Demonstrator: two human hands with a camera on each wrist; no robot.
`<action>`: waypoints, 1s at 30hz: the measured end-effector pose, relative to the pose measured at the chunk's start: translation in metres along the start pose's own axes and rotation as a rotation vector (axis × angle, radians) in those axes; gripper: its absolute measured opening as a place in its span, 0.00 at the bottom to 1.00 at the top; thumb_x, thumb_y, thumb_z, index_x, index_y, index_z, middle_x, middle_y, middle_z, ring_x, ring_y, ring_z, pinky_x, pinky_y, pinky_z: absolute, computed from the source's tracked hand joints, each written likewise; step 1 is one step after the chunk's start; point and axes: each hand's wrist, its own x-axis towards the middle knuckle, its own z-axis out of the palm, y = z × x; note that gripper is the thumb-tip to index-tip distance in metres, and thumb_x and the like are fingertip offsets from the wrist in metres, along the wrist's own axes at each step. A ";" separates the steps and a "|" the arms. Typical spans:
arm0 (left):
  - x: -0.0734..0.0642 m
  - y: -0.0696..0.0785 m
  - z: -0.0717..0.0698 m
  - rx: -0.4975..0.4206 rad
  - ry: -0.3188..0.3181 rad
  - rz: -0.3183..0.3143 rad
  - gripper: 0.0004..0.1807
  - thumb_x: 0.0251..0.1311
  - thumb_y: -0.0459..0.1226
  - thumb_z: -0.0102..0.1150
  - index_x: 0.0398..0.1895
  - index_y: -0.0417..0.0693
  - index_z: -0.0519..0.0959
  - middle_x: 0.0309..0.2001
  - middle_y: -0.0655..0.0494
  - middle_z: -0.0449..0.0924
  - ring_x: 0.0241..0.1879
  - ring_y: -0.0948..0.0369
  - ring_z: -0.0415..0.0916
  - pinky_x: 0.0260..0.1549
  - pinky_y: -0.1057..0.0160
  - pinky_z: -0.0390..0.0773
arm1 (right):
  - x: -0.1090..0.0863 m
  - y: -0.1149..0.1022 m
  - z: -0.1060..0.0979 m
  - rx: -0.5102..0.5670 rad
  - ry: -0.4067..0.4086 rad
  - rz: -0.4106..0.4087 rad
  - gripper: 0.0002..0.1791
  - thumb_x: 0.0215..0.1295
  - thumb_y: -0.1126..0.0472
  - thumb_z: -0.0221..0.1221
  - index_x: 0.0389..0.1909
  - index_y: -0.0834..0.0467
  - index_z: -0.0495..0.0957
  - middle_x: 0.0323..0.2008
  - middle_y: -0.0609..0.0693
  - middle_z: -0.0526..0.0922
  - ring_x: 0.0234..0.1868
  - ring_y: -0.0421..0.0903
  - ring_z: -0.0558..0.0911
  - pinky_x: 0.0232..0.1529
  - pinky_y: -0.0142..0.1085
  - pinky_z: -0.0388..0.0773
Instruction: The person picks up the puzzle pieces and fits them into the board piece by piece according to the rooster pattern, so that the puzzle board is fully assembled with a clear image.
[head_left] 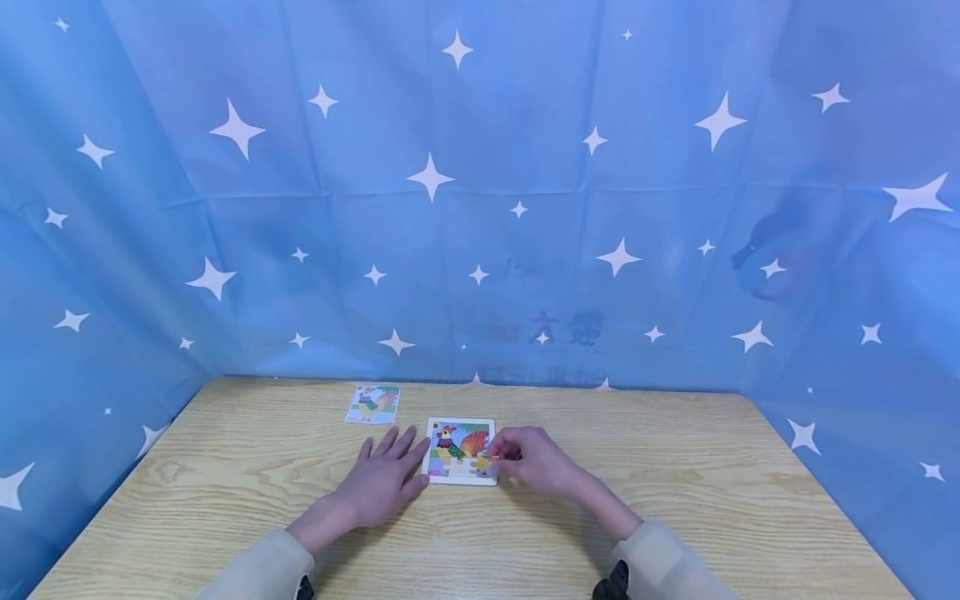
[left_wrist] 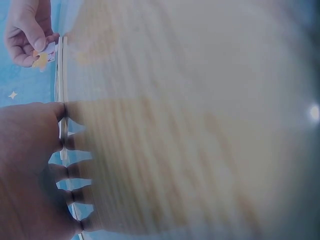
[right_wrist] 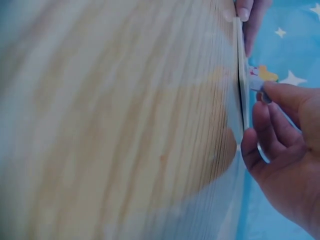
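A jigsaw puzzle in a white-rimmed tray (head_left: 459, 481) lies on the table, its picture a colourful rooster. White bare patches show along the tray's lower part. Between thumb and fingers my right hand (head_left: 536, 460) pinches a puzzle piece (right_wrist: 262, 74), yellow and pale with some red, over the tray's right side. In the left wrist view that puzzle piece (left_wrist: 44, 57) is held tilted above the tray's edge. My left hand (head_left: 378, 483) lies with spread, straight fingers on the table, thumb and index finger touching the tray's left edge.
A small card (head_left: 373, 404) with a paler rooster picture lies on the table beyond my left hand. The wooden table (head_left: 675, 467) ends at the back against a blue curtain (head_left: 525, 250) printed with white stars.
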 end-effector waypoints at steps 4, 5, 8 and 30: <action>0.000 -0.002 0.001 0.005 0.002 0.009 0.32 0.80 0.51 0.46 0.79 0.45 0.62 0.78 0.37 0.54 0.78 0.35 0.45 0.67 0.25 0.46 | 0.003 -0.003 0.003 -0.002 -0.002 -0.001 0.02 0.69 0.68 0.65 0.40 0.59 0.83 0.32 0.45 0.82 0.33 0.40 0.79 0.33 0.33 0.76; -0.001 -0.001 0.000 0.005 -0.002 0.009 0.33 0.80 0.51 0.46 0.79 0.44 0.62 0.79 0.37 0.54 0.78 0.35 0.44 0.67 0.25 0.46 | 0.004 -0.003 0.004 -0.004 -0.004 -0.002 0.02 0.69 0.68 0.65 0.39 0.59 0.83 0.32 0.45 0.82 0.33 0.40 0.79 0.33 0.32 0.76; -0.002 0.002 -0.003 -0.004 -0.011 0.007 0.32 0.80 0.50 0.46 0.79 0.43 0.62 0.78 0.36 0.54 0.77 0.35 0.45 0.67 0.25 0.45 | 0.005 -0.004 0.006 -0.001 -0.003 -0.005 0.02 0.68 0.68 0.66 0.39 0.60 0.83 0.32 0.44 0.81 0.33 0.38 0.78 0.33 0.32 0.76; 0.000 -0.005 0.004 0.021 0.013 0.009 0.33 0.79 0.52 0.46 0.79 0.46 0.62 0.79 0.38 0.54 0.78 0.36 0.45 0.67 0.25 0.46 | 0.017 -0.009 0.018 0.016 -0.016 -0.003 0.01 0.69 0.67 0.66 0.38 0.61 0.83 0.33 0.44 0.81 0.32 0.40 0.77 0.34 0.33 0.74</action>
